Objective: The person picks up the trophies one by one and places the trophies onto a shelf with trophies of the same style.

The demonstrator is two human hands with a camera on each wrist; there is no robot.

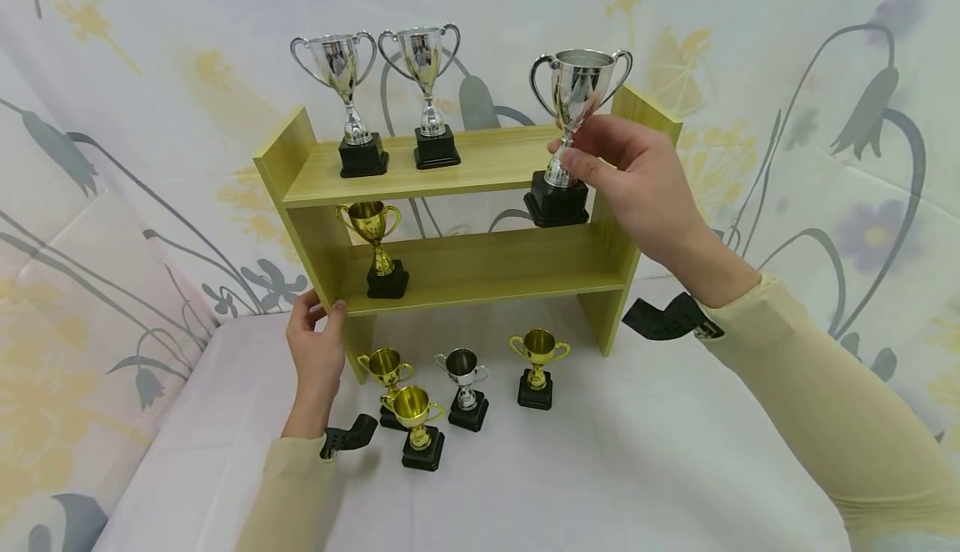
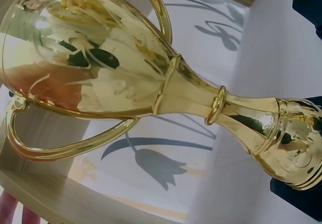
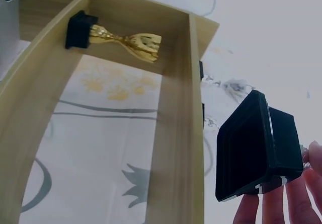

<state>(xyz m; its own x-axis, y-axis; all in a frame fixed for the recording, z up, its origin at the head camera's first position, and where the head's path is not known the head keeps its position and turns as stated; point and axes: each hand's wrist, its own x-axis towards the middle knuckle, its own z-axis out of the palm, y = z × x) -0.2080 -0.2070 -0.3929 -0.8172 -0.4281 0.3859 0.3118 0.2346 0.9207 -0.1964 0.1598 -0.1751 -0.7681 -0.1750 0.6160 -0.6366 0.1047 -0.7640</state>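
Observation:
My right hand [image 1: 637, 177] pinches the stem of a silver trophy cup [image 1: 581, 85], holding it upright before the right part of the upper shelf board. Its black base [image 3: 256, 148] shows from below in the right wrist view. My left hand [image 1: 318, 352] grips the lower left side panel of the wooden shelf [image 1: 480, 277], thumb in front and fingers outside. Two silver trophies [image 1: 337, 68] stand on the left half of the upper board. One gold trophy [image 1: 383, 260] is on the lower board, at its left end. A gold trophy [image 2: 100, 58] fills the left wrist view.
On the white cloth [image 1: 600, 460] in front of the shelf stand two gold trophies close together, the nearer one [image 1: 416, 419] overlapping the other. Beside them are a small silver trophy [image 1: 465, 381] and another gold trophy [image 1: 537, 368]. Flower-patterned fabric [image 1: 787, 77] hangs behind.

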